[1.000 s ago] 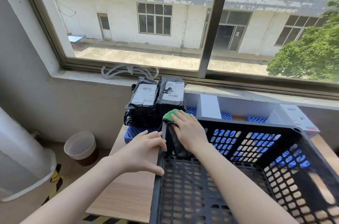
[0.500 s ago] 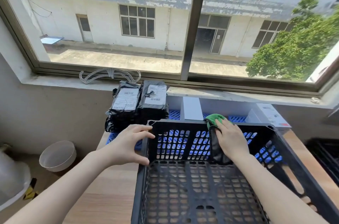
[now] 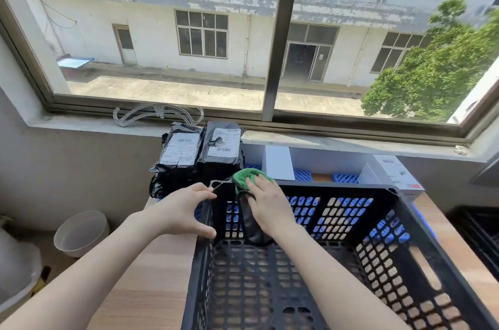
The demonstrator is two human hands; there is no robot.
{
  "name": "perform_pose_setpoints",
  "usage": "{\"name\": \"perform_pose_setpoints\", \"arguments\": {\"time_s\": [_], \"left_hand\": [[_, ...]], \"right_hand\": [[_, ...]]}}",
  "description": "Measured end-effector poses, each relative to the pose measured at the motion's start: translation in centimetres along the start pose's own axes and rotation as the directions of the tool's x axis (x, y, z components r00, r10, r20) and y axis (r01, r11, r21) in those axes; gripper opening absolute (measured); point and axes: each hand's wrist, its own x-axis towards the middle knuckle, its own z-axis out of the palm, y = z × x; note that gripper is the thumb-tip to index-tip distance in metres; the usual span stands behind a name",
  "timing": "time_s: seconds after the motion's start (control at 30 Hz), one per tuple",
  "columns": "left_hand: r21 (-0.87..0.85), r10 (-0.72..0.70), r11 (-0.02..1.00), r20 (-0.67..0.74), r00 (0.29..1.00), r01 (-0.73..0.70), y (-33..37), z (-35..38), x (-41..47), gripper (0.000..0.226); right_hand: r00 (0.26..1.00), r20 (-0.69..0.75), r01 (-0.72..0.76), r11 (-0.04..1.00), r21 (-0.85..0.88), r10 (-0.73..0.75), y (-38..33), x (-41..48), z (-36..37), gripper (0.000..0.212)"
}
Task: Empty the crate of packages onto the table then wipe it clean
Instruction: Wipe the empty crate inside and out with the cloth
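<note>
Head view: a black crate [image 3: 337, 186] with slotted walls and floor stands on a wooden table [image 3: 151, 275], with nothing in it except a cloth and the hand on it. The left hand [image 3: 186, 210] grips the crate's far left corner from outside, its forefinger curled at the rim and its thumb lower on the left wall. The right hand [image 3: 270, 205] reaches inside and lies flat, fingers straight and close together, pressing a cloth [image 3: 244, 177] against the far wall just beside that corner. The cloth's green end bunches over the rim; a darker part hangs down the inner wall under the palm.

The packages [image 3: 199, 151], black bags with white labels, sit stacked in two piles on the table's far left end, just behind the crate's corner and below the window sill [image 3: 324, 140]. To their right, behind the crate, stand white boxes [image 3: 278, 159] with blue slotted plastic [image 3: 302, 175] between them. Clear hangers [image 3: 159, 113] lie on the sill. A pale bucket [image 3: 81, 232] stands on the floor left of the table. A second black crate [image 3: 475, 229] shows at the right edge.
</note>
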Motion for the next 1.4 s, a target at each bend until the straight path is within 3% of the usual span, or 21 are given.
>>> {"name": "perform_pose_setpoints", "arguments": {"time_s": [0.2,0.47,0.73,1.0,1.4], "left_hand": [[0.154,-0.062,0.985,-0.111,0.992,0.079,1.0,0.2,1.4,0.055],[0.404,-0.049,0.901,-0.273,0.961,0.161,4.5,1.1,4.7,0.060],[0.271,0.142,0.956,-0.110,0.984,-0.108,10.3,4.6,9.4,0.062],[0.271,0.099,0.959,-0.057,0.993,-0.080,14.1,7.0,13.3,0.065],[0.283,0.042,0.959,-0.027,0.999,-0.032,14.6,6.9,13.8,0.069]], "right_hand": [[1.000,0.017,0.011,0.999,-0.041,-0.011,2.8,-1.0,-0.8,0.050],[0.984,0.026,-0.172,0.977,-0.130,0.176,12.1,-4.5,-4.1,0.050],[0.956,0.049,-0.276,0.943,-0.188,0.289,19.1,-7.1,-6.8,0.050],[0.912,0.062,-0.374,0.883,-0.283,0.405,26.4,-9.8,-9.7,0.050],[0.891,0.033,-0.452,0.892,-0.008,0.452,26.4,-13.3,-11.6,0.045]]}}
